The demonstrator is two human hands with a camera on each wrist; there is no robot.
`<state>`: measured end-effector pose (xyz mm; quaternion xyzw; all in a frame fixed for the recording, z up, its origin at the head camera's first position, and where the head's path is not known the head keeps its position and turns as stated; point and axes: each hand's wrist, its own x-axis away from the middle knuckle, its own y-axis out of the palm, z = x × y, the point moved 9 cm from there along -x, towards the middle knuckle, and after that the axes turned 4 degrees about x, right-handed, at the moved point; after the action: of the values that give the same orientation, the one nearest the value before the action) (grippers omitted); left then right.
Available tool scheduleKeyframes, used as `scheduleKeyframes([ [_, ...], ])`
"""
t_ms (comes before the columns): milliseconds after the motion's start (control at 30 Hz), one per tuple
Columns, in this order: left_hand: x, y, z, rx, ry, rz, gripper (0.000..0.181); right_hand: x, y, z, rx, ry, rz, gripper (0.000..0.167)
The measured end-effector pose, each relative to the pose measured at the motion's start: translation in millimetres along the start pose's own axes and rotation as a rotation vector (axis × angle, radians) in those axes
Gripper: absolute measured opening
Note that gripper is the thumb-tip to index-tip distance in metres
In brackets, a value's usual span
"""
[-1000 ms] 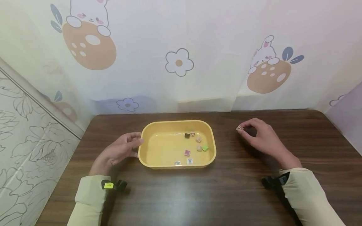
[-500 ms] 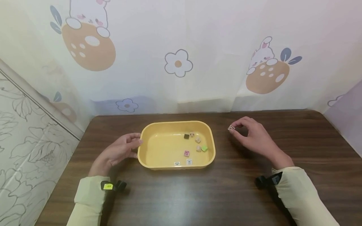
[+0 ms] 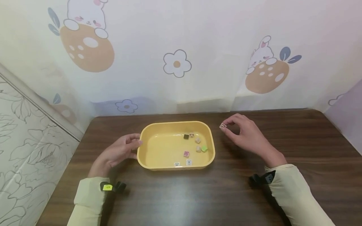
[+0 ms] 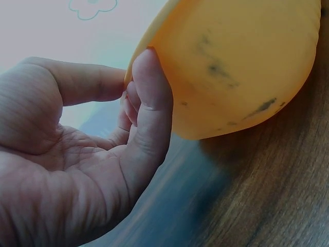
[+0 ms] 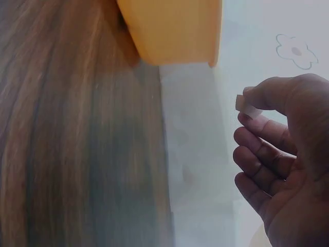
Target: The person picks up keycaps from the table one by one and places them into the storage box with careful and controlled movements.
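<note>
A shallow yellow plastic tray (image 3: pixel 158 123) with rounded corners sits on the dark wooden table. My left hand (image 3: pixel 120 152) pinches its left rim between thumb and fingers; the left wrist view shows the tray's wall (image 4: pixel 241 62) up close, with dark smudges. Off the tray's right end, my right hand (image 3: pixel 244 133) holds a small pale cube (image 3: pixel 222 126) between thumb and index finger. One face of that cube carries a dark print in a border. In the right wrist view the cube (image 5: pixel 240 103) is partly covered by the fingertips, and the other fingers are loosely curled.
Several small cubes lie in the tray's right half, among them a black one (image 3: pixel 186 137), a pink one (image 3: pixel 186 153) and a green one (image 3: pixel 204 148). A wall (image 3: pixel 212 78) with printed bunnies and flowers rises behind the table's back edge.
My right hand has moved left toward the tray with the small cube. The left hand stays at the tray's left rim, and the tray keeps its place.
</note>
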<state>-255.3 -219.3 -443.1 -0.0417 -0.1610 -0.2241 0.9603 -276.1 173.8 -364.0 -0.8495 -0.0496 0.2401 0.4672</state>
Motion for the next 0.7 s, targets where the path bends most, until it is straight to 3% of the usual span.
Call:
scheduleKeyframes([
  [700,0.0,-0.2,-0.7,0.004,0.009,-0.004,0.056,-6.3,9,-18,-0.037,-0.029,-0.018,0.010],
])
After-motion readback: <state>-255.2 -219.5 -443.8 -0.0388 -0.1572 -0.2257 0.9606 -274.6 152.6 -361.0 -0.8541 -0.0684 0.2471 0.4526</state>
